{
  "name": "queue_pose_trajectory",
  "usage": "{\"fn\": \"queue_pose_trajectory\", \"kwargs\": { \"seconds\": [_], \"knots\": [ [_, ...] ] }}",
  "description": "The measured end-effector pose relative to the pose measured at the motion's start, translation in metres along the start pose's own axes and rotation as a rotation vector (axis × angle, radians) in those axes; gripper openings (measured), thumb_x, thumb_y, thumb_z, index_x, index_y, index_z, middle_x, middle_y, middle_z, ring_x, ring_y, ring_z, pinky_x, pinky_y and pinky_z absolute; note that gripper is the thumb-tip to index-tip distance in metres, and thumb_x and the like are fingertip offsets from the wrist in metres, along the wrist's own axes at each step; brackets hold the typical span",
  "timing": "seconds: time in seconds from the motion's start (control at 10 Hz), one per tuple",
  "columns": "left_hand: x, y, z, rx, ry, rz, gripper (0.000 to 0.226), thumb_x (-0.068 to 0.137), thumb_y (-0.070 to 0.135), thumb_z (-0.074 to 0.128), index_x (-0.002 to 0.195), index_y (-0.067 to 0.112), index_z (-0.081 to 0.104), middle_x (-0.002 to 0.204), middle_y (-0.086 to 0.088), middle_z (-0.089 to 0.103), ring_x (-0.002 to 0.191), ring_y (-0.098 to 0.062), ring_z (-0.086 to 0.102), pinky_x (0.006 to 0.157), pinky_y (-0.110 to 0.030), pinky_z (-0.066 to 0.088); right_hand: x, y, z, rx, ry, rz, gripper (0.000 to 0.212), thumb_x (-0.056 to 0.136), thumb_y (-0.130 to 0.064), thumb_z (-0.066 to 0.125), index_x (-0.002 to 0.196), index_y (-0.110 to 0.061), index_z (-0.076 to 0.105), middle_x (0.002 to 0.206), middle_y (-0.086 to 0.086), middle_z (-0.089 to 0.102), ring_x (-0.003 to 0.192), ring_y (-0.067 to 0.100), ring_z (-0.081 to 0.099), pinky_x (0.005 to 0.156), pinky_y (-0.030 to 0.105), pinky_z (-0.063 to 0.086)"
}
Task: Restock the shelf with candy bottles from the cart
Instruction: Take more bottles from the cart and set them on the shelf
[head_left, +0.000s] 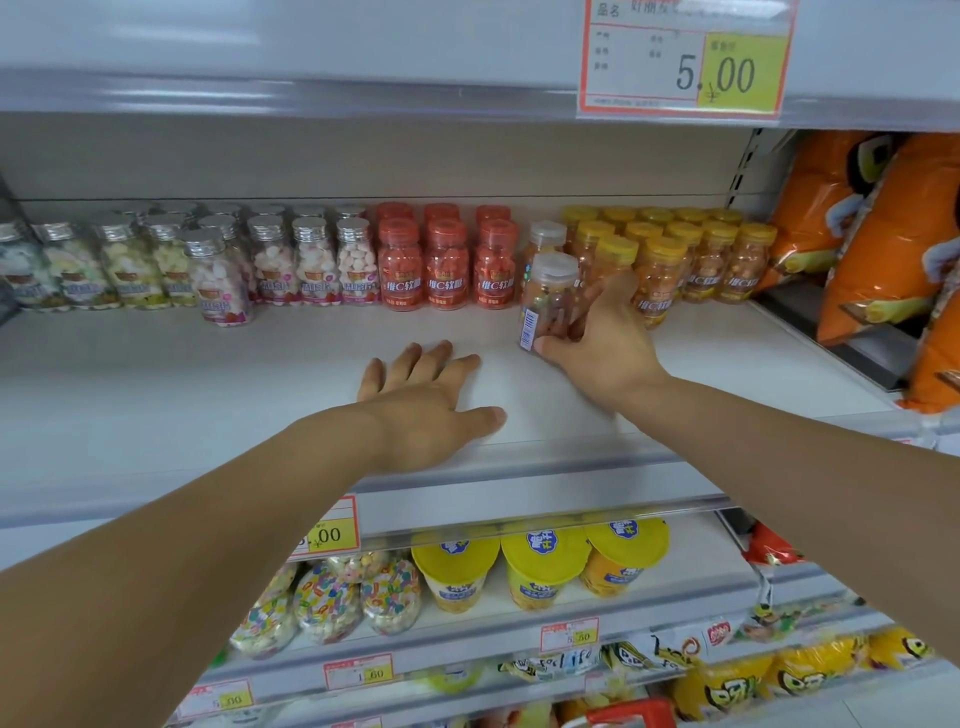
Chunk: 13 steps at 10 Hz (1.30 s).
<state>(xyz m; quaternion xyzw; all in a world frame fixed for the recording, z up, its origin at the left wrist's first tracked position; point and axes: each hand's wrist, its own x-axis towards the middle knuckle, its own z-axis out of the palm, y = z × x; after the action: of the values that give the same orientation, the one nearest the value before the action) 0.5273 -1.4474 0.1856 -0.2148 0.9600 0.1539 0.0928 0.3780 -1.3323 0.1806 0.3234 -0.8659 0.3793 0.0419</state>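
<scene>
Bottle (549, 291): right hand (597, 340) is gripping it near upright, just before rear bottle (545, 236). Left hand (423, 400) is resting flat, released, on shelf (208, 374), leftward.

Bright, even overhead light; white shelf (208, 374) nearly washed out, shadows faint and soft. Price tag (685, 57) and candy bottle (543, 296) slightly blurred. Shelf lines bow toward edges: wide-angle distortion.

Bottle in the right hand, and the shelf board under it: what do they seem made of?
The bottle is probably clear glossy plastic: its contents show through the wall, and the cap is cloudy white. The shelf board is likely white-painted metal, smooth with a soft sheen, but that is not certain.
</scene>
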Motion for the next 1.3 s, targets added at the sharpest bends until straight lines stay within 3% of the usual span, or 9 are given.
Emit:
{"fn": "queue_pose_trajectory", "kwargs": {
  "seconds": [0.1,0.3,0.4,0.5,0.7,0.8,1.0,1.1,1.3],
  "knots": [
    [0.000,0.000,0.000,0.001,0.000,-0.001,0.069,0.096,0.061,0.030,0.153,0.036,0.000,0.161,0.010,-0.014,0.147,-0.015,-0.018,0.119,-0.042,-0.011,0.006,0.003,0.006,-0.011,-0.063,0.028,0.054,0.077,-0.032,0.076,0.115,-0.008,0.046,0.105,0.006,0.063,0.094,0.026,0.061,0.079,0.037,0.051],
    [-0.002,-0.001,-0.001,-0.013,0.011,0.016,0.069,0.096,0.060,0.032,0.153,0.036,0.002,0.161,0.010,-0.013,0.147,-0.014,-0.017,0.119,-0.041,-0.011,-0.001,0.004,-0.002,0.131,-0.078,0.045,0.046,0.076,-0.038,0.076,0.108,-0.014,0.053,0.093,-0.001,0.066,0.085,0.017,0.063,0.071,0.031,0.049],
    [-0.004,-0.002,-0.003,-0.031,0.010,0.025,0.068,0.096,0.059,0.033,0.153,0.037,0.004,0.161,0.010,-0.012,0.147,-0.014,-0.016,0.119,-0.041,-0.010,-0.002,0.007,-0.010,0.271,-0.167,0.054,0.064,0.079,-0.031,0.075,0.131,-0.016,0.043,0.108,-0.002,0.062,0.098,0.015,0.061,0.090,0.035,0.051],
    [-0.004,-0.001,-0.005,-0.027,0.017,0.024,0.068,0.095,0.059,0.035,0.153,0.037,0.006,0.161,0.011,-0.010,0.148,-0.014,-0.013,0.119,-0.040,-0.008,0.000,0.015,-0.016,0.221,-0.209,-0.004,0.058,0.081,-0.021,0.073,0.133,-0.015,0.047,0.090,-0.005,0.060,0.086,0.012,0.058,0.086,0.032,0.051],
    [-0.005,0.002,-0.007,-0.016,0.039,0.020,0.069,0.094,0.059,0.039,0.153,0.038,0.011,0.161,0.010,-0.003,0.148,-0.014,-0.006,0.119,-0.039,-0.003,-0.001,0.019,-0.020,0.298,-0.283,-0.075,0.057,0.081,-0.019,0.077,0.131,-0.018,0.050,0.109,-0.008,0.058,0.095,0.010,0.056,0.078,0.016,0.045],
    [-0.006,0.003,-0.007,-0.010,0.037,0.015,0.068,0.094,0.059,0.038,0.152,0.038,0.010,0.161,0.011,-0.003,0.148,-0.014,-0.006,0.119,-0.039,-0.002,0.002,0.014,-0.016,0.255,-0.268,-0.085,0.048,0.076,-0.029,0.081,0.116,-0.018,0.056,0.089,-0.008,0.059,0.076,0.007,0.053,0.065,0.016,0.043],
    [-0.005,0.001,-0.005,-0.022,0.045,0.011,0.068,0.094,0.060,0.039,0.152,0.039,0.011,0.161,0.011,-0.004,0.148,-0.015,-0.006,0.119,-0.038,-0.003,-0.002,0.013,-0.014,0.256,-0.347,-0.112,0.069,0.075,-0.023,0.081,0.134,-0.021,0.045,0.124,-0.006,0.058,0.112,0.012,0.056,0.094,0.021,0.044],
    [-0.003,0.000,-0.003,-0.018,0.059,0.012,0.067,0.093,0.060,0.038,0.151,0.040,0.011,0.161,0.011,-0.003,0.148,-0.014,-0.006,0.119,-0.039,-0.003,-0.001,0.013,-0.011,0.178,-0.293,-0.091,0.073,0.069,-0.035,0.085,0.129,-0.020,0.047,0.116,-0.004,0.062,0.101,0.014,0.060,0.094,0.035,0.049],
    [-0.002,-0.001,-0.001,-0.018,0.060,0.017,0.067,0.094,0.060,0.037,0.152,0.039,0.010,0.161,0.011,-0.004,0.148,-0.014,-0.007,0.119,-0.039,-0.005,-0.006,0.012,-0.020,0.248,-0.399,-0.130,0.067,0.079,-0.016,0.078,0.135,-0.018,0.042,0.118,-0.008,0.058,0.103,0.002,0.058,0.080,0.002,0.040]
  ]
}}
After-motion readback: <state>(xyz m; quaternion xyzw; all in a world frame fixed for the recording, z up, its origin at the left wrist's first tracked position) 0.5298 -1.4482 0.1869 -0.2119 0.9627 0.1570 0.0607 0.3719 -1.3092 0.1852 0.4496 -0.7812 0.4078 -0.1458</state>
